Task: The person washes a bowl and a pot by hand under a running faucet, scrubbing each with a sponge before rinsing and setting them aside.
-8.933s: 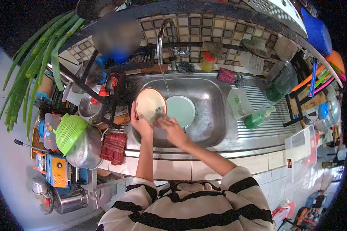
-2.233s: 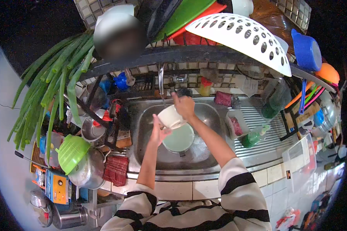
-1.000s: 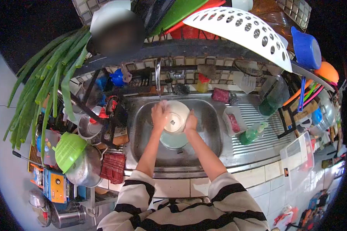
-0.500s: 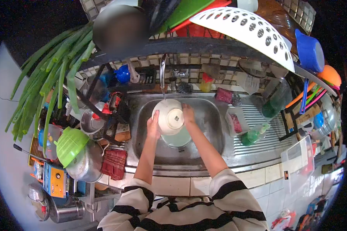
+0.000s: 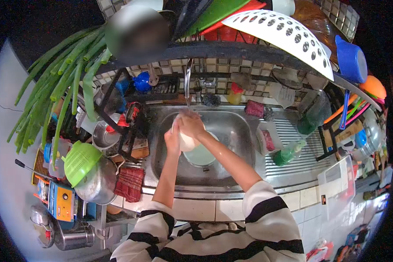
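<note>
Under the faucet (image 5: 188, 83), a cream bowl (image 5: 188, 143) is tilted over the steel sink (image 5: 236, 170), partly hidden by my hands. My left hand (image 5: 173, 137) grips the bowl's left side. Across the upper part of the bowl lies my right hand (image 5: 191, 124), at the spot where the water comes down; its fingers are blurred. Below the bowl, a round pale green vessel (image 5: 201, 156) rests in the sink.
Right of the sink, a green soap bottle (image 5: 288, 153) stands on the ribbed drainboard near a clear container (image 5: 266, 137). A red cloth (image 5: 129, 183) and a pot with a green colander (image 5: 81, 162) are at left. A black rack (image 5: 231, 51) spans above.
My right hand has moved left from the bowl's right edge onto its upper part, beneath the water. The bowl has turned, and its base is no longer in plain sight.
</note>
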Tool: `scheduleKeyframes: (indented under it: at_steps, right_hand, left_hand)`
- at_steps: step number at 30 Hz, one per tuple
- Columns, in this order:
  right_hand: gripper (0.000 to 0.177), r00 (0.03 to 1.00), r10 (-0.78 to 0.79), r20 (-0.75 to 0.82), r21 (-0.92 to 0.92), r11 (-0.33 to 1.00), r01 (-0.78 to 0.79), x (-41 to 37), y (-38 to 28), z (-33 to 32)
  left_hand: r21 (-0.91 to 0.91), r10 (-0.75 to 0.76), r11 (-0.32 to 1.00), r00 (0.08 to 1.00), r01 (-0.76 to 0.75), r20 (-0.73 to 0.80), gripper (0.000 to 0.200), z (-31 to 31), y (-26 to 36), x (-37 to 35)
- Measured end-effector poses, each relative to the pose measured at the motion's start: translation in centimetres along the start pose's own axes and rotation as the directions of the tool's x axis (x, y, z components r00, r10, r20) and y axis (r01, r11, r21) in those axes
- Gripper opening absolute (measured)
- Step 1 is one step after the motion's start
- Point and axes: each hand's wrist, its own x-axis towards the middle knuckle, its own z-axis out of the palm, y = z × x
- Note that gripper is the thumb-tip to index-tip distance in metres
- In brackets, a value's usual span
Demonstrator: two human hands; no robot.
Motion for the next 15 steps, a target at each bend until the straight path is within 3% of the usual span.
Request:
scheduleKeyframes:
  at_steps: [1,3,5,7,8,9,10,11,13,14,15]
  right_hand:
    - [0.043,1.0,0.004,0.007,-0.003,1.0,-0.004,0.0,0.2,-0.7]
    - [0.046,0.911,0.26,0.32,0.322,0.875,-0.363,0.9,1.0,-2.7]
    - [0.052,0.879,0.339,0.334,0.374,0.808,-0.454,0.7,2.3,-3.4]
    - [0.052,0.817,0.526,0.236,0.41,0.709,-0.574,0.3,4.6,-1.2]
    - [0.052,0.817,0.527,0.234,0.406,0.71,-0.575,-0.2,6.2,-0.4]
    - [0.049,0.73,0.592,0.343,0.625,0.436,-0.647,-0.9,7.8,0.5]
    - [0.047,0.645,0.603,0.47,0.757,0.101,-0.646,-1.5,7.9,0.5]
    - [0.047,0.645,0.603,0.469,0.758,0.099,-0.645,-2.2,7.8,0.6]
    - [0.043,0.702,0.485,0.521,0.854,-0.281,-0.439,-3.5,6.4,-1.1]
    - [0.043,0.701,0.489,0.519,0.854,-0.28,-0.438,-3.7,6.6,-0.8]
    - [0.045,0.675,0.619,0.402,0.895,-0.11,-0.433,-3.9,7.3,0.4]
  left_hand:
    - [-0.002,-0.008,1.0,1.0,0.008,-0.001,0.035,-0.1,-0.2,0.0]
    - [-0.081,-0.042,0.996,0.999,0.043,0.017,0.037,-0.7,-0.2,0.2]
    - [-0.102,-0.013,0.995,1.0,0.012,-0.009,0.038,-0.6,0.0,0.0]
    - [-0.144,-0.068,0.987,0.997,0.072,0.032,0.044,-0.7,-0.3,-0.1]
    - [-0.148,-0.07,0.986,0.997,0.074,0.034,0.044,-0.5,-0.6,-0.1]
    - [-0.278,-0.07,0.957,0.995,0.086,0.067,0.046,-0.5,-0.9,0.0]
    - [-0.4,-0.065,0.911,0.993,0.1,0.098,0.047,-0.7,-1.3,0.2]
    - [-0.399,-0.065,0.912,0.993,0.1,0.1,0.047,-0.9,-1.6,0.4]
    - [-0.493,-0.185,0.841,0.975,0.223,0.126,0.05,-1.2,-3.1,1.3]
    - [-0.494,-0.187,0.839,0.974,0.226,0.129,0.05,-1.5,-4.5,2.3]
    - [-0.385,-0.213,0.894,0.973,0.229,0.083,0.048,-2.2,-6.5,3.9]
